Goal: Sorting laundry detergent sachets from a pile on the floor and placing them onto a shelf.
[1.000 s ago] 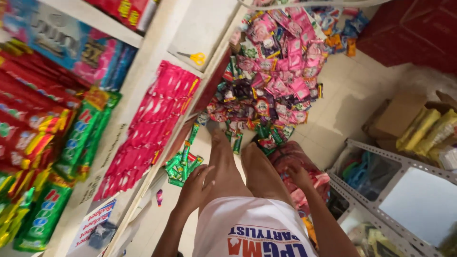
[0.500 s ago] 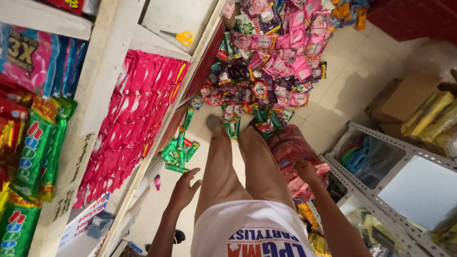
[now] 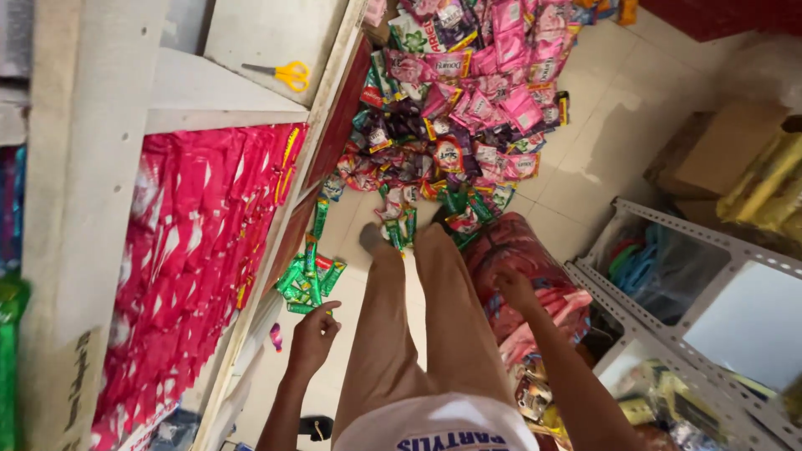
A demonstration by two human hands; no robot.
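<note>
I stand over a tiled floor in beige trousers and look down my legs. My left hand [image 3: 313,338] hangs loose beside my left thigh with its fingers slightly curled and nothing in it; nearest to it lies a small bunch of green sachets [image 3: 307,280] on the floor. My right hand [image 3: 514,288] reaches down to the right and rests its fingers on a clear bag stuffed with red and pink packets [image 3: 522,267]. A big heap of pink, purple and green sachets [image 3: 455,108] covers the floor ahead of my feet.
A white shelf unit on the left holds rows of pink sachet strips [image 3: 200,259]; yellow-handled scissors [image 3: 288,75] lie on its upper shelf. A grey metal rack [image 3: 668,276] with bagged goods stands on the right, cardboard boxes [image 3: 718,150] beyond it.
My view has tilted down and to the right, so the shelf goods slid left. My left hand dropped lower beside my thigh. My right hand stays on the bag of packets.
</note>
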